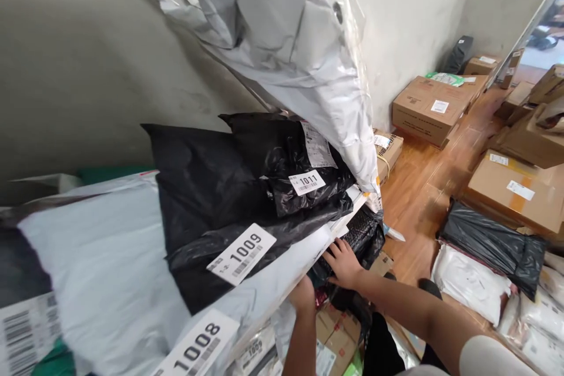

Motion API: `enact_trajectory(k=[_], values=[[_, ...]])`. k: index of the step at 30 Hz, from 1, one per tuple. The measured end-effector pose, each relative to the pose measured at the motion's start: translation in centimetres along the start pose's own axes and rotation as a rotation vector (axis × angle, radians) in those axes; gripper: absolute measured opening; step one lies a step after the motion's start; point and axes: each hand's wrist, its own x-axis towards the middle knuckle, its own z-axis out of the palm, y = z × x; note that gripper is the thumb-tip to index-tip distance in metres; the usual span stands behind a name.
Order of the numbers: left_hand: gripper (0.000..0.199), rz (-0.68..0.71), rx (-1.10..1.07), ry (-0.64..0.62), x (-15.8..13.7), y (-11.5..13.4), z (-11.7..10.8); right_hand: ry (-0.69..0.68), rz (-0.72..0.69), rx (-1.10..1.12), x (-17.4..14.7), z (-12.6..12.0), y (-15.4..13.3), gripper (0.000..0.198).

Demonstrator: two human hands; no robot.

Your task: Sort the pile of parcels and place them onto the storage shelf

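Observation:
Below the edge of a white shelf [282,291], both hands reach in among parcels. My right hand [346,264] has its fingers spread at a black plastic-wrapped parcel [368,238], its fingertips close to the shelf edge. Beside it, my left hand [302,294] goes in under the same edge, so its fingers are hidden. On the shelf top lie a black parcel labelled 1009 [198,182], a smaller black parcel labelled 1011 [284,155] and a pale parcel [106,264]. A label reading 1008 [196,346] is on the near edge.
A large grey-white plastic bag [282,29] leans over the shelf against the wall. On the wooden floor [408,200] stand cardboard boxes, including a big one [429,108] by the wall. Black [489,238] and white [469,282] bagged parcels lie at the right.

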Motion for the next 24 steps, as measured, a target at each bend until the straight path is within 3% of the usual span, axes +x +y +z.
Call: enact_trajectory(k=[2,4,8,10,12,17,24], values=[[0.054,0.001,0.045,0.174,-2.4,-0.6,-0.3,-0.040,-0.048,-0.066,1.2,-1.4,0.0,0.099],[0.056,0.049,0.087,0.233,-4.3,-1.2,0.0,-0.067,-0.103,-0.125,1.8,-2.6,0.3,0.098],[0.030,0.079,0.122,-0.041,-5.3,-1.8,1.5,-0.107,-0.308,-0.251,2.7,-4.4,0.6,0.066],[0.020,0.059,0.132,-0.098,-4.7,-1.6,2.1,-0.176,-0.426,-0.332,3.3,-5.5,0.4,0.049],[0.022,0.053,0.142,-0.102,-3.9,-1.2,2.5,-0.241,-0.477,-0.404,3.9,-6.7,0.4,0.045],[0.024,0.046,0.151,-0.089,-3.4,0.2,2.6,-0.128,-0.368,-0.402,2.7,-9.0,1.4,0.034],[0.037,0.024,0.025,-0.086,-5.0,1.5,2.7,0.155,-0.022,-0.193,0.2,-11.9,4.9,0.049]])
